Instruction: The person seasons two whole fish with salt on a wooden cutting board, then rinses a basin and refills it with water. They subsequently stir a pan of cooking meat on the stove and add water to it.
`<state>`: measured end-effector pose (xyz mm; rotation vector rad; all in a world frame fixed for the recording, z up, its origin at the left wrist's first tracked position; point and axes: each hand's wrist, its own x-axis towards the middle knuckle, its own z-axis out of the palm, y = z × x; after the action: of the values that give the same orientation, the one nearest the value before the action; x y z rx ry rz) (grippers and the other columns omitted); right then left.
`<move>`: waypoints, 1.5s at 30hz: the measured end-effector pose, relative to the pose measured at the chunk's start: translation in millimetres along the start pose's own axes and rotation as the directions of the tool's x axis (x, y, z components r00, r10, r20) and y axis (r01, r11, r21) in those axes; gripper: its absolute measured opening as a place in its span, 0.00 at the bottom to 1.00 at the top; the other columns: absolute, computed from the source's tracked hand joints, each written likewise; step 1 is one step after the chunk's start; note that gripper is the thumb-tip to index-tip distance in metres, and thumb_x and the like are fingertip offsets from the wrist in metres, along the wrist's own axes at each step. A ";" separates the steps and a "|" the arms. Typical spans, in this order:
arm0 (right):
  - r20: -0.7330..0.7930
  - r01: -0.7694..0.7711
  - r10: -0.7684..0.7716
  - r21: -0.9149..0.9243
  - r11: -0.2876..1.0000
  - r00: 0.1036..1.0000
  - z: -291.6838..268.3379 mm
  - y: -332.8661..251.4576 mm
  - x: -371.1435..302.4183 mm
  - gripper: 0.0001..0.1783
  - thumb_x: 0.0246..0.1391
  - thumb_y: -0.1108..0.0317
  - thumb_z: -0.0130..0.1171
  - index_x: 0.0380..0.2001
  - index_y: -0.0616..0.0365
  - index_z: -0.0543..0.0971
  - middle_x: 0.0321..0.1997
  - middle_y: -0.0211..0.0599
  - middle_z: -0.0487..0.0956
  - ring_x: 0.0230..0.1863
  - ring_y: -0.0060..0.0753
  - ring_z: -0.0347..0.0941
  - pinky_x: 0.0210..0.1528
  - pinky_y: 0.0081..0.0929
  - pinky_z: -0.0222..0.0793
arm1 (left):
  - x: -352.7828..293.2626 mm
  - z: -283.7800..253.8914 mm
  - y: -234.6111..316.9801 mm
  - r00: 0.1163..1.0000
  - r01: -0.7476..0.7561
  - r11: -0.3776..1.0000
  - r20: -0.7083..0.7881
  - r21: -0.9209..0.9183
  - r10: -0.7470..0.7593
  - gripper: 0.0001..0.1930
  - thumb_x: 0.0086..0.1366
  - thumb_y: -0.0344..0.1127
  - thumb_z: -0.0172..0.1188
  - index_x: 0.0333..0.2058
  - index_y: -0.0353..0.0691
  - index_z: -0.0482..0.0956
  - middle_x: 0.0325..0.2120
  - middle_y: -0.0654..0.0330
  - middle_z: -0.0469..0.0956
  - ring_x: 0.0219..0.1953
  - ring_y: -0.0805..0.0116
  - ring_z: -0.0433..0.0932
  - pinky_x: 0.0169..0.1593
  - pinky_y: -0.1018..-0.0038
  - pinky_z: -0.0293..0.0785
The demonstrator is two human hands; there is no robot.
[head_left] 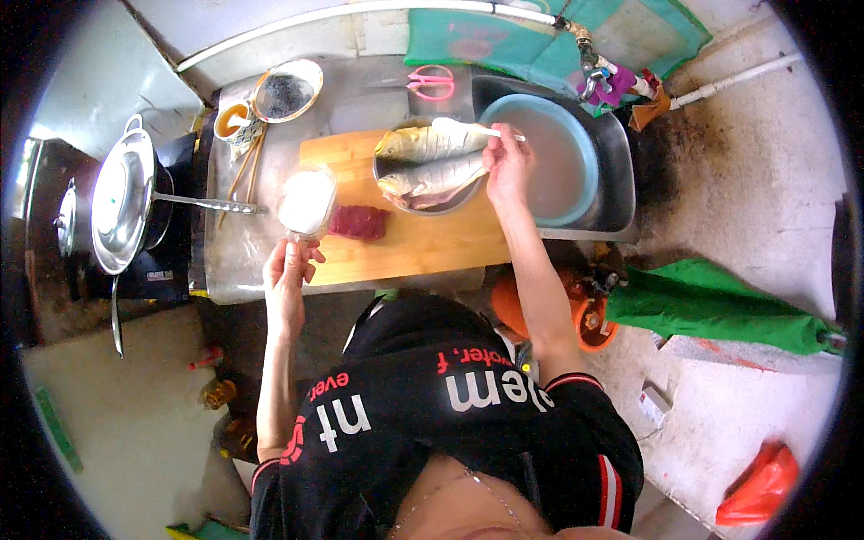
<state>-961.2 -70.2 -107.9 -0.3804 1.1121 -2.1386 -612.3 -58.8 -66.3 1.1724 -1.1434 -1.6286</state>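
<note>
My left hand grips a small clear container of white powder or grains, held near the left edge of a wooden cutting board. Over at the right, my right hand pinches a white spoon, its bowl end above the upper fish. Two scored, silvery fish, the upper one and the lower one, lie side by side in a round metal dish on the board, heads to the left. A dark red slab of raw meat rests on the board between the container and the dish.
Right of the board, a sink holds a blue basin of cloudy water. Pink-handled scissors lie behind. At the left are a bowl with dark contents, a cup, chopsticks and a long-handled metal pan.
</note>
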 end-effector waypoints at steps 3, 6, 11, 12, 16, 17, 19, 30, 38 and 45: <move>0.006 -0.006 0.006 -0.021 1.000 1.000 3.1 8.0 0.9 0.09 0.55 0.66 0.54 0.28 0.61 0.75 0.15 0.27 0.69 0.10 0.20 0.60 0.11 0.17 0.50 | -0.3 -1.9 0.8 0.999 0.019 1.000 0.050 0.013 -0.019 0.15 0.69 0.42 0.45 0.36 0.37 0.73 0.27 0.64 0.75 0.23 0.82 0.61 0.27 0.84 0.56; -0.047 -0.016 0.014 -0.028 0.999 0.999 7.7 11.1 -1.0 0.09 0.55 0.66 0.55 0.27 0.61 0.75 0.15 0.27 0.68 0.10 0.20 0.60 0.11 0.18 0.50 | 1.2 -3.9 -1.9 0.995 0.008 0.999 0.101 0.037 -0.011 0.16 0.69 0.43 0.43 0.35 0.37 0.73 0.33 0.60 0.76 0.28 0.80 0.69 0.27 0.84 0.58; -0.014 -0.063 0.063 -0.008 0.998 0.998 11.6 20.8 -0.1 0.07 0.54 0.67 0.55 0.29 0.59 0.75 0.17 0.27 0.69 0.11 0.20 0.60 0.13 0.17 0.51 | 2.6 1.1 -1.2 0.994 0.000 0.999 0.109 0.050 -0.006 0.15 0.69 0.43 0.43 0.34 0.37 0.72 0.33 0.59 0.75 0.27 0.80 0.68 0.27 0.84 0.58; 0.006 -0.098 0.098 -0.028 0.995 0.995 16.3 23.9 -1.9 0.07 0.54 0.66 0.55 0.28 0.59 0.75 0.17 0.27 0.69 0.11 0.20 0.60 0.13 0.17 0.51 | 3.0 1.5 0.2 0.994 -0.001 0.998 0.108 0.059 -0.006 0.15 0.69 0.43 0.43 0.34 0.37 0.72 0.33 0.59 0.75 0.27 0.80 0.68 0.27 0.84 0.58; 0.069 -0.091 0.095 -0.051 0.995 0.993 17.5 27.4 -10.3 0.08 0.53 0.66 0.55 0.28 0.59 0.75 0.16 0.27 0.69 0.12 0.19 0.60 0.13 0.17 0.51 | 2.6 -2.7 -1.6 0.991 0.007 0.999 0.131 0.044 -0.013 0.15 0.69 0.43 0.43 0.34 0.38 0.72 0.32 0.59 0.75 0.26 0.80 0.67 0.27 0.84 0.58; 0.048 -0.091 0.092 -0.039 0.995 0.995 17.5 28.3 -11.1 0.08 0.54 0.65 0.55 0.28 0.59 0.75 0.16 0.27 0.68 0.11 0.19 0.60 0.12 0.17 0.51 | 2.0 -1.7 -0.3 0.992 0.001 0.999 0.122 0.041 -0.006 0.15 0.69 0.43 0.43 0.34 0.37 0.72 0.32 0.59 0.75 0.26 0.80 0.66 0.27 0.84 0.58; 0.006 -0.083 0.083 -0.021 0.996 0.997 15.6 26.0 -9.8 0.09 0.55 0.64 0.54 0.27 0.59 0.74 0.14 0.26 0.67 0.10 0.19 0.60 0.11 0.18 0.51 | 2.6 1.0 -0.9 0.992 -0.005 0.999 0.123 0.038 0.001 0.15 0.69 0.43 0.43 0.33 0.37 0.72 0.31 0.59 0.75 0.25 0.80 0.66 0.27 0.84 0.58; -0.085 -0.036 0.032 -0.044 0.998 0.996 -28.1 -2.1 21.5 0.09 0.54 0.66 0.55 0.28 0.60 0.76 0.16 0.27 0.70 0.11 0.19 0.61 0.11 0.18 0.52 | 1.3 8.0 -1.0 0.991 0.007 0.999 0.133 0.048 -0.013 0.16 0.69 0.44 0.42 0.34 0.38 0.72 0.32 0.61 0.75 0.27 0.81 0.67 0.26 0.84 0.58; -0.084 -0.001 -0.011 -0.144 0.990 0.996 -47.6 -10.4 29.9 0.09 0.54 0.65 0.56 0.28 0.61 0.76 0.15 0.27 0.69 0.10 0.18 0.60 0.09 0.17 0.49 | -0.6 11.3 1.8 0.987 0.008 0.997 0.158 0.073 -0.019 0.16 0.70 0.44 0.42 0.34 0.38 0.72 0.33 0.61 0.75 0.27 0.80 0.67 0.27 0.83 0.57; -0.140 0.009 -0.029 -0.137 0.990 0.990 -58.7 -15.9 34.8 0.09 0.53 0.66 0.56 0.27 0.62 0.76 0.15 0.28 0.69 0.09 0.18 0.59 0.09 0.17 0.49 | -2.5 16.9 0.5 0.994 -0.001 1.000 0.113 0.030 -0.003 0.17 0.68 0.45 0.46 0.39 0.36 0.74 0.25 0.64 0.74 0.23 0.82 0.60 0.28 0.84 0.57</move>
<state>-1024.7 -52.5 -131.7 -0.3053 1.3452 -2.1397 -627.9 -53.0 -62.6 1.1110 -1.2427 -1.7023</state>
